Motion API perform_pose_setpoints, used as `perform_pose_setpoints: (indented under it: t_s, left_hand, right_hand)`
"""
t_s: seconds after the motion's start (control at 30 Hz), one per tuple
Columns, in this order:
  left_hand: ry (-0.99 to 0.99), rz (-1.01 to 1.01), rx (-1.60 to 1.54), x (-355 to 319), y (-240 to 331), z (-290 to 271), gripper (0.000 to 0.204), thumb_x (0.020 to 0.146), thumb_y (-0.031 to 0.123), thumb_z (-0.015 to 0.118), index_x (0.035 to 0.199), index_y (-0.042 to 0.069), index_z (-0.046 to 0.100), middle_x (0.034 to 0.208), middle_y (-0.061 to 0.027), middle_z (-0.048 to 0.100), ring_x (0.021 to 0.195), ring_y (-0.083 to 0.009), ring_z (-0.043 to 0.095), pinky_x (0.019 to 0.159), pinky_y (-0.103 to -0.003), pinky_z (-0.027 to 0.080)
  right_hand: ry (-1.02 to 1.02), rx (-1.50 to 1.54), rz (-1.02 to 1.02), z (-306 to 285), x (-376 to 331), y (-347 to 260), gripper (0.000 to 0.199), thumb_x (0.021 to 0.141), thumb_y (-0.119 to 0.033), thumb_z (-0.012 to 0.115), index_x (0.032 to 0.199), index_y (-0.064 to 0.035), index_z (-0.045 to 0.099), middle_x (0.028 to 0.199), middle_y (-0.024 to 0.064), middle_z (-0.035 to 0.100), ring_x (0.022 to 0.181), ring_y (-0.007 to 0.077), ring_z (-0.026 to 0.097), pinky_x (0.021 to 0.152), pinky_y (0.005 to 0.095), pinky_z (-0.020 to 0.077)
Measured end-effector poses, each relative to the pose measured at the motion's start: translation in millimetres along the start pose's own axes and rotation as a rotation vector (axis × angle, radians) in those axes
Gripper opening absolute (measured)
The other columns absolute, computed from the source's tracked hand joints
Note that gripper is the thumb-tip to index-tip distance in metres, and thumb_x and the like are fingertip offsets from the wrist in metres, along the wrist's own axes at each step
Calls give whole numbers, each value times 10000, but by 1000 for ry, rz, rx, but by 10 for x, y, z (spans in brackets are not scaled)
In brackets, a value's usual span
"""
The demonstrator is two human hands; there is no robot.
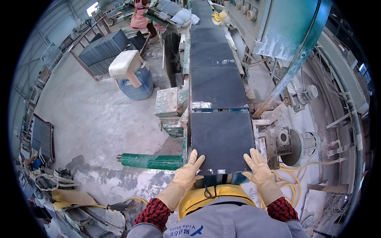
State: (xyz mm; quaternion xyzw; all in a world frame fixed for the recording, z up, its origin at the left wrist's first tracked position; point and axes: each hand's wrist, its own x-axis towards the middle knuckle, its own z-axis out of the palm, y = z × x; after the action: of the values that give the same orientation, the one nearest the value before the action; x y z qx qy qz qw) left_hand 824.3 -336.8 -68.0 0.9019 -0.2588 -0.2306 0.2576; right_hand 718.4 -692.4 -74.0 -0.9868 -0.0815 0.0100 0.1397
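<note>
A dark grey stone slab (222,139) lies flat at the near end of a line of similar slabs on a conveyor. I wear cream rubber gloves on both hands. My left hand (185,172) is at the slab's near left corner, fingers stretched forward along its side edge and thumb apart. Opposite it, my right hand (260,171) is at the near right corner with its fingers spread, their tips at the edge. Both hands look open and appear to touch the slab without closing round it. Beyond a narrow gap lies a second slab (218,89) with whitish marks.
A green roller (151,161) juts out left of the conveyor. Farther left are a blue barrel (137,84) with a pale stool on it and a rack of stacked slabs (104,47). Motors (307,143) and yellow hoses (293,180) lie right. Someone in pink stands far off.
</note>
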Motion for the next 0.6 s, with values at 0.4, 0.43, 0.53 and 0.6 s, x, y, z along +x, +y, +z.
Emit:
perform_pose_setpoints:
  t_s: [0.4,0.43,0.53,0.6]
  left_hand:
    - [-23,-16,45,208,55,-173,836,828,286,834,1539,218,398,1694,-147,241,1360,-397,525,1044,-459,521]
    - [-22,-8,47,217,52,-170,830,832,287,832,1536,216,398,1695,-146,239,1366,-396,520,1047,-459,519]
    - [-20,-19,44,215,98,-213,807,839,288,828,1524,205,412,1688,-146,261,1385,-385,506,1057,-449,513]
    - [28,-13,36,196,88,-186,792,840,281,829,1515,193,425,1677,-148,290,1397,-378,497,1068,-436,506]
  right_hand:
    - [-66,35,55,-39,214,105,872,777,-386,842,1542,-196,469,1646,199,335,1511,408,322,1241,450,318]
    - [-85,40,57,-62,229,107,855,785,-387,836,1533,-180,479,1641,209,338,1509,413,326,1239,451,319]
    - [-121,36,63,-112,283,116,825,794,-377,835,1514,-152,501,1630,230,347,1502,420,340,1232,449,325]
    - [-115,6,68,-126,297,94,834,777,-352,852,1510,-160,506,1628,230,351,1497,416,350,1229,443,332]
